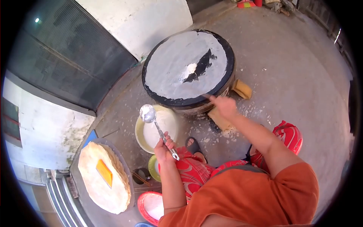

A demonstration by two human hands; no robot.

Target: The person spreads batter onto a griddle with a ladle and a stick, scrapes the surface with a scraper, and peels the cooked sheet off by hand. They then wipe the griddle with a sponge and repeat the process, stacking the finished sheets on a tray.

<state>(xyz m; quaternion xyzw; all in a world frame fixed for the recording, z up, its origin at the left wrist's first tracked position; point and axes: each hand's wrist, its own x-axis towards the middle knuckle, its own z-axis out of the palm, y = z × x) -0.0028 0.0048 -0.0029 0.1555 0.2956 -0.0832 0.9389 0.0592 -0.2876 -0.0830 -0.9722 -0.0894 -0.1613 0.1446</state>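
My left hand [165,148] is closed round the handle of a metal ladle [148,113], whose bowl, smeared white, hangs over a basin of white batter [151,134]. My right hand [225,107] is at the near edge of a round black griddle [170,101]; its fingers look curled, with one pointing toward the rim, and a blurred thin thing shows at the fingertips. A pale grey layer of batter [166,64] covers most of the griddle, with a dark bare gap and a white lump [190,69] near its middle.
A tall stack of flatbreads [102,193] with an orange packet [104,173] lies at the lower left. Beside it are a small green-rimmed bowl [152,166], a red basin [141,208] and chopsticks. Yellowish blocks [242,89] stand by the griddle's base. White crumbs dot the floor.
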